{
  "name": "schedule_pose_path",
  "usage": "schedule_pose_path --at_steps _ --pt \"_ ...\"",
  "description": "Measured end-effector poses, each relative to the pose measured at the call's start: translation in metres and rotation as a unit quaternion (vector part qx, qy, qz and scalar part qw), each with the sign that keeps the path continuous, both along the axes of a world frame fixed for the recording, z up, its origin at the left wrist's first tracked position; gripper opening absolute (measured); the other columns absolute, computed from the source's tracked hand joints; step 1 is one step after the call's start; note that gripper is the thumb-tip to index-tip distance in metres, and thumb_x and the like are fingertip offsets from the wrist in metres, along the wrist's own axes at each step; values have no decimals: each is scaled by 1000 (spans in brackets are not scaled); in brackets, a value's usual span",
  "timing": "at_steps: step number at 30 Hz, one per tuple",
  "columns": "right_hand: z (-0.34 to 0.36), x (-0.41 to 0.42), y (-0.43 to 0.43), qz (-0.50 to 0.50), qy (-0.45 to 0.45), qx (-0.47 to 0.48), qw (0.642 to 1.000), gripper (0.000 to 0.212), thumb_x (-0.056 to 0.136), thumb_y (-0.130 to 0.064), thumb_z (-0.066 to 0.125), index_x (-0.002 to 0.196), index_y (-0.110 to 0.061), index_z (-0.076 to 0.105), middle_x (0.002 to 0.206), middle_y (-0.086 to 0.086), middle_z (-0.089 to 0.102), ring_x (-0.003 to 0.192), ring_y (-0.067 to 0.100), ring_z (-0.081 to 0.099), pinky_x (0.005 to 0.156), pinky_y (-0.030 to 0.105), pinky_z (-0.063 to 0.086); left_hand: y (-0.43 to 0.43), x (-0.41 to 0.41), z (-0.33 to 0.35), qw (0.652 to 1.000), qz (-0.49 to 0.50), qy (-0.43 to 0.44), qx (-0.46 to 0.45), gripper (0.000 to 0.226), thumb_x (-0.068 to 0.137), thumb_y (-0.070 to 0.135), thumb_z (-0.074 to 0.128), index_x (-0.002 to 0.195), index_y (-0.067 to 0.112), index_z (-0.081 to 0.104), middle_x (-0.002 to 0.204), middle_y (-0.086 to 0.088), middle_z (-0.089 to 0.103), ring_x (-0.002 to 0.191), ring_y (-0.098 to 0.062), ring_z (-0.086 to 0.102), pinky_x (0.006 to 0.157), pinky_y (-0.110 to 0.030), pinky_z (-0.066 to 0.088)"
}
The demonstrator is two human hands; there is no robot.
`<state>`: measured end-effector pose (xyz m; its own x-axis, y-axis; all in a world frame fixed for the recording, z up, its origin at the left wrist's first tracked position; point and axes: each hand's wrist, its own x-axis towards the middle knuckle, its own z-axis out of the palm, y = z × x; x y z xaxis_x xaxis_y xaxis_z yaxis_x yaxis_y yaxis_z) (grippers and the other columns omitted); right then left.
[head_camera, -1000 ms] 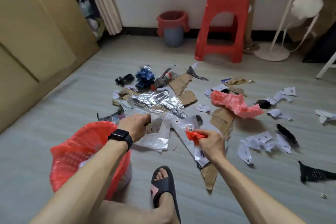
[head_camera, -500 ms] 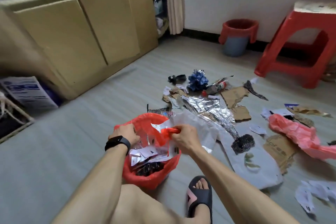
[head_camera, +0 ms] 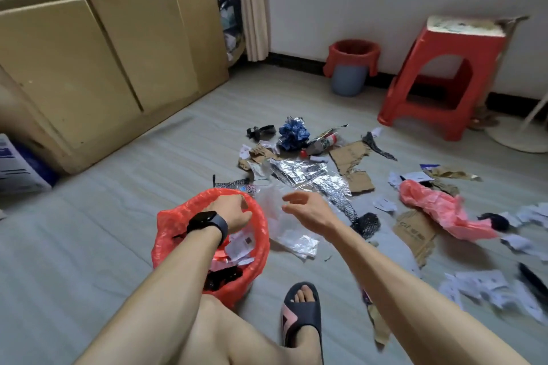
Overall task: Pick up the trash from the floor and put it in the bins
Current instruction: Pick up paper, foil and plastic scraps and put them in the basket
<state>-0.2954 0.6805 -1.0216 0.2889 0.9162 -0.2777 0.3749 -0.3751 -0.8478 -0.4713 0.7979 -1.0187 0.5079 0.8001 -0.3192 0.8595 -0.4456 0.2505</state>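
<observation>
A bin lined with a red bag (head_camera: 172, 225) stands in front of me, holding paper scraps and dark bits. My left hand (head_camera: 234, 212), with a black watch on the wrist, reaches over the opening and its curled fingers grip the bag's far rim. Just right of the bin, my right hand (head_camera: 308, 210) hovers empty with relaxed fingers above a clear plastic wrapper (head_camera: 284, 234). On the floor beyond lie silver foil (head_camera: 308, 175), a blue crumpled wrap (head_camera: 293, 133), a crushed bottle (head_camera: 323, 141), cardboard pieces (head_camera: 353, 163), a red plastic bag (head_camera: 439, 210) and several paper scraps (head_camera: 480, 284).
A second bin (head_camera: 350, 68), grey with a red liner, stands by the far wall next to a red stool (head_camera: 444, 77). Tan cabinets (head_camera: 103, 62) run along the left. My sandalled foot (head_camera: 302, 314) is beside the near bin. A white fan base (head_camera: 519, 133) sits far right.
My right hand let the orange piece and papers drop into the near bin and pulled back to the right, empty. My left hand shifted along the bag's rim.
</observation>
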Motion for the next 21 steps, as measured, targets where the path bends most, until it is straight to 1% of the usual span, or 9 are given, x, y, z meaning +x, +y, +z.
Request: schedule_pose_path --at_steps 2,5,7,10,12,15,18,19,21 --pt "6 29 -31 -24 -52 -21 998 35 90 -30 65 122 -18 67 125 -1 67 110 14 64 102 36 50 -17 36 12 999 -49 -21 6 31 88 36 53 113 25 66 114 -2 69 103 -23 64 87 -34 53" --pt "14 70 -84 -64 -126 -57 988 35 90 -30 60 123 -20 67 121 -2 68 106 16 65 94 31 51 -49 93 29 992 -117 -48 18 31 88 41 52 115 30 63 115 1 68 101 -21 64 88 -34 54" --pt "17 92 -119 -99 -159 -78 979 34 90 -28 59 122 -21 68 119 -1 71 104 15 66 93 28 50 -73 128 36 985 -160 -63 18 29 89 42 55 114 31 62 116 1 67 101 -20 64 88 -36 54" --pt "12 125 -191 -190 -156 -105 963 36 89 -27 59 123 -19 67 124 3 69 112 19 64 98 30 48 -125 187 46 965 -253 -63 26 29 90 40 58 118 31 62 117 1 67 103 -19 63 87 -36 55" --pt "1 142 -245 -259 -139 -130 947 36 90 -29 57 123 -21 66 125 3 67 114 22 62 97 31 48 -166 225 49 947 -315 -57 17 30 91 38 58 120 30 61 117 0 67 102 -20 64 87 -35 54" --pt "-16 155 -326 -337 -115 -165 920 35 90 -30 55 124 -23 63 129 3 65 119 26 58 98 33 47 -232 267 52 918 -393 -50 28 26 92 35 57 116 30 62 115 1 67 99 -20 64 86 -34 54" --pt "-30 163 -409 -417 -101 -192 883 34 89 -29 55 121 -23 63 128 4 65 119 27 58 97 31 46 -309 297 56 876 -478 -51 30 26 95 29 52 119 22 59 110 -1 64 99 -26 62 80 -32 52" --pt "-37 164 -433 -441 -96 -206 868 36 89 -29 54 123 -22 62 129 5 65 120 27 57 98 31 45 -333 304 54 862 -503 -47 35 27 95 29 51 120 24 58 109 -1 62 101 -26 62 80 -31 51" --pt "-51 165 -478 -479 -81 -235 842 38 90 -28 53 128 -21 58 132 7 62 122 31 54 98 32 43 -376 318 43 841 -539 -40 35 31 93 34 51 123 32 58 118 1 63 105 -25 62 84 -34 53"
